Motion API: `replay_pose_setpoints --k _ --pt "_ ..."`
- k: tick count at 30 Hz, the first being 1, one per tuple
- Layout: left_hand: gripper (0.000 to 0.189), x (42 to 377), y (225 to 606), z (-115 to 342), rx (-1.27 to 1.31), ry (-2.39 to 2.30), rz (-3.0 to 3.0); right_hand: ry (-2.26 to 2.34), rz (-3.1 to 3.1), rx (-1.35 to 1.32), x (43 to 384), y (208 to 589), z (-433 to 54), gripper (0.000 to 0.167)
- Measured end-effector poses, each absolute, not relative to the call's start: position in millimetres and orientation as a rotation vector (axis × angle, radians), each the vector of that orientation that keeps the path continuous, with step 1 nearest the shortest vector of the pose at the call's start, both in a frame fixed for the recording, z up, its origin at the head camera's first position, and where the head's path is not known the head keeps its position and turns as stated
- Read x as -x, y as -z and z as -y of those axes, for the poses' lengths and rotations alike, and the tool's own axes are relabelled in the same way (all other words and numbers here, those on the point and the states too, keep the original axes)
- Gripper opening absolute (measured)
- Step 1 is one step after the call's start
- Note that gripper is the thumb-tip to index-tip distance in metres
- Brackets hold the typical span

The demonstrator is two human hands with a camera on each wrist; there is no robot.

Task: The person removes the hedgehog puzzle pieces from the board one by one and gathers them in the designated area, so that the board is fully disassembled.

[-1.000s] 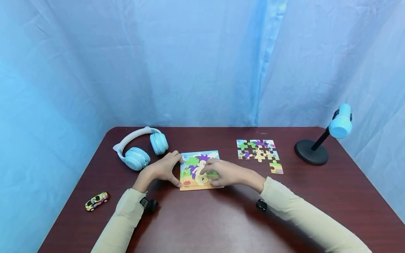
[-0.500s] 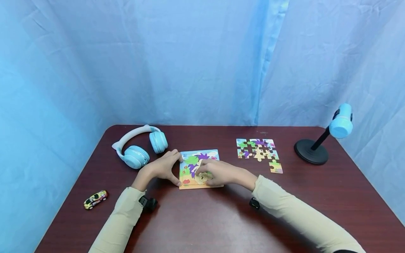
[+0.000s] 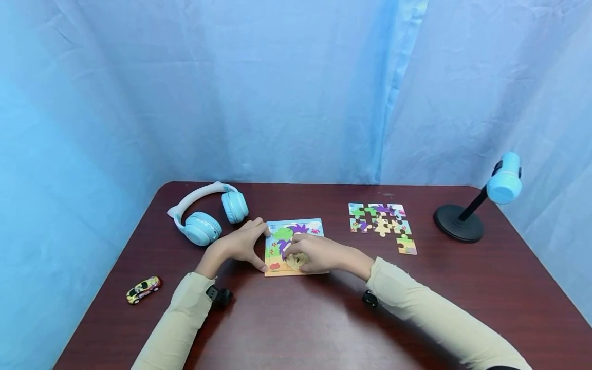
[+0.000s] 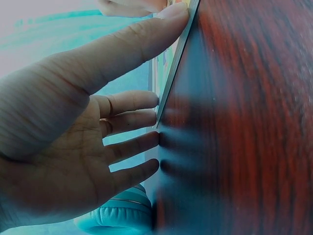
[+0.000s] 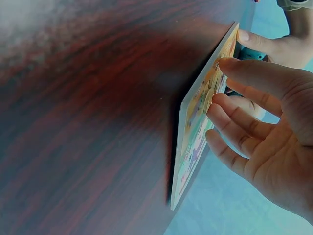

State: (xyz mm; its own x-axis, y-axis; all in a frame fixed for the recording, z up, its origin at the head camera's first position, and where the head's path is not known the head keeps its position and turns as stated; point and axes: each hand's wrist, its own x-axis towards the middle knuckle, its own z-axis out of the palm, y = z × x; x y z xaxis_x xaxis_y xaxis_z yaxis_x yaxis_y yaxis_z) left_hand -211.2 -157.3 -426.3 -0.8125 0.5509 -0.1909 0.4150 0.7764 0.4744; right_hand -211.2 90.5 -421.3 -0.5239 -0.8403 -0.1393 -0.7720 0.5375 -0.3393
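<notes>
A square puzzle board (image 3: 272,246) with a printed purple-haired cartoon figure lies flat at mid-table. My left hand (image 3: 242,242) rests at its left edge, thumb by the near corner and fingers by the far corner. In the left wrist view those fingers (image 4: 134,147) look nearly straight. Over the board's near middle, my right hand (image 3: 319,254) pinches a yellowish puzzle piece (image 3: 296,261) between thumb and fingers, low against the picture. The hand partly hides the board's right side. In the right wrist view the thumb (image 5: 244,68) and fingertips come down close to the board's surface.
Several loose puzzle pieces (image 3: 382,225) lie in rough rows right of the board. Cat-eared headphones (image 3: 203,228) sit at the back left, with a toy car (image 3: 144,290) nearer the left edge. A blue-headed stand with a black base (image 3: 459,223) stands at right.
My right hand has moved a little left across the board, with the pinched piece now showing between its fingers. The left hand has stayed at the board's edge. The view has shifted slightly.
</notes>
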Motion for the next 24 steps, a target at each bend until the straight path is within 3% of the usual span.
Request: replay_pose_setpoints --k 24 --pt "0.070 212.8 427.3 155.6 -0.723 -0.607 -2.646 0.275 -2.506 1.454 209.9 421.3 -85.3 0.032"
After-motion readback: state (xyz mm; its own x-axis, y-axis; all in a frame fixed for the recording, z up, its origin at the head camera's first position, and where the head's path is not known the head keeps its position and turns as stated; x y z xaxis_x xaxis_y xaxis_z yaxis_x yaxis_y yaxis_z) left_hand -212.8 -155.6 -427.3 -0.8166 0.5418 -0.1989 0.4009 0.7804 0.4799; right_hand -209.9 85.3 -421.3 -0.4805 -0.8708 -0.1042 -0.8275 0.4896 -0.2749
